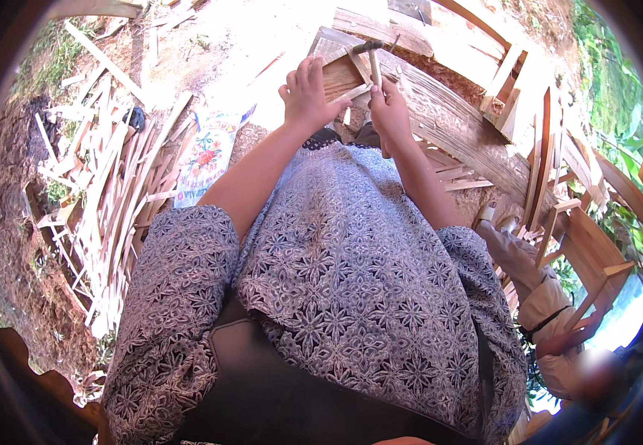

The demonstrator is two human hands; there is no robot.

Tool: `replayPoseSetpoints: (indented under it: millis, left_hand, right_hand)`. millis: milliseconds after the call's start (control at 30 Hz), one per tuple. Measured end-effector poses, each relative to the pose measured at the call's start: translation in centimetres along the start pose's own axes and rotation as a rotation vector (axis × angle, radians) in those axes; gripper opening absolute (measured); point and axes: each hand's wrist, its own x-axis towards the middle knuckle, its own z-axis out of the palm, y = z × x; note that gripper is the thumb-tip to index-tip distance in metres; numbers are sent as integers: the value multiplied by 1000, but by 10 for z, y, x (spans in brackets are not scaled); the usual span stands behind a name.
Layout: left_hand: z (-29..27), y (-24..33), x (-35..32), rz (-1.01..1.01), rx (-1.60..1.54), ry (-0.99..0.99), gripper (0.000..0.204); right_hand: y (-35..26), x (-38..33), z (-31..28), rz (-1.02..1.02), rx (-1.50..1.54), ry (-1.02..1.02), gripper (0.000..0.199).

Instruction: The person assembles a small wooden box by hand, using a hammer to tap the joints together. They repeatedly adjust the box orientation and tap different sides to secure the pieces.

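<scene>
My right hand [391, 117] is wrapped round the wooden handle of a hammer [376, 68]. The hammer's dark head points up and away, over a small frame of wooden strips with a brown panel [341, 78]. Beside that frame, on its left, is my left hand [307, 98], fingers raised and thumb stretched toward a pale strip at the near edge. Nothing shows in the left hand; whether its thumb touches the strip I cannot tell. A long weathered plank [447, 100] lies under and to the right of the frame.
A heap of thin wood offcuts [125, 200] fills the ground at left, beside a printed plastic sack [206, 159]. At right stand upright boards [540, 159] and a wooden frame [592, 245]. Another person [548, 297] sits there, close to my right side.
</scene>
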Motion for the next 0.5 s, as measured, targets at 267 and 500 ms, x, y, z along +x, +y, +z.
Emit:
replayPoseSetpoints:
  millis: [267, 500]
  left_hand:
    - [3, 3, -6, -12, 10, -18, 113]
    - [6, 0, -11, -16, 7, -7, 113]
  right_hand:
    - [-3, -8, 2, -56, 22, 199, 36]
    - [-57, -18, -29, -66, 541, 319, 31]
